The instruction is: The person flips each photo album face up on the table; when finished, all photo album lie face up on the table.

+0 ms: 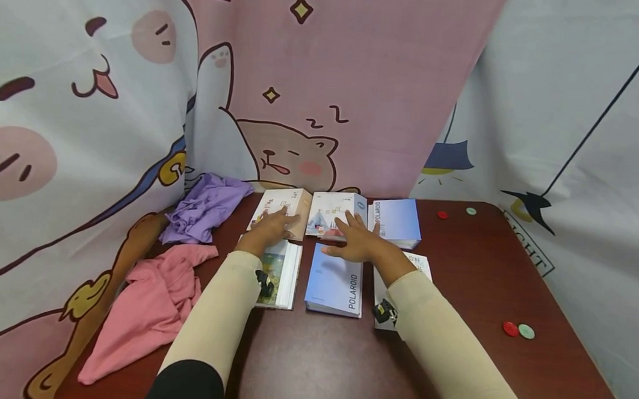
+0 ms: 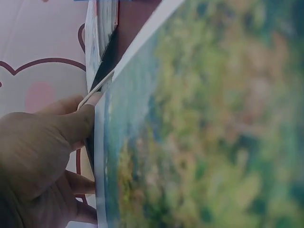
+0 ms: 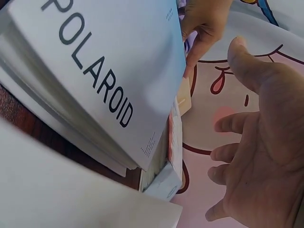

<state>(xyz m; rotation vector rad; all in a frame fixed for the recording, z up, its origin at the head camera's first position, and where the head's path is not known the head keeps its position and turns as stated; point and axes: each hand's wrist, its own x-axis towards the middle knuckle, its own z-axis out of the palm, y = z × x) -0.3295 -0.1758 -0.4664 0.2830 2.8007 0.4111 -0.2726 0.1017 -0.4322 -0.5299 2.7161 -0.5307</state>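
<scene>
Two rows of photo albums lie on a dark red table. My left hand (image 1: 268, 229) is over the near edge of the back-left album (image 1: 295, 213), fingers extended. In the left wrist view its thumb overlaps the edge of the front-left album with a painted cover (image 2: 199, 118). My right hand (image 1: 356, 240) hovers with spread fingers by the back-middle album (image 1: 321, 211), whose cover shows a tent. Below it lies a blue POLAROID album (image 1: 332, 284); a second blue POLAROID album (image 1: 397, 218) is at back right. My right forearm partly hides a white album (image 1: 419, 265).
A purple cloth (image 1: 207, 209) and a pink cloth (image 1: 154, 302) lie crumpled on the left. Red buttons (image 1: 510, 329) and pale green buttons (image 1: 526, 331) sit in pairs on the right. A cartoon-printed curtain (image 1: 358, 75) hangs round the table's back and sides.
</scene>
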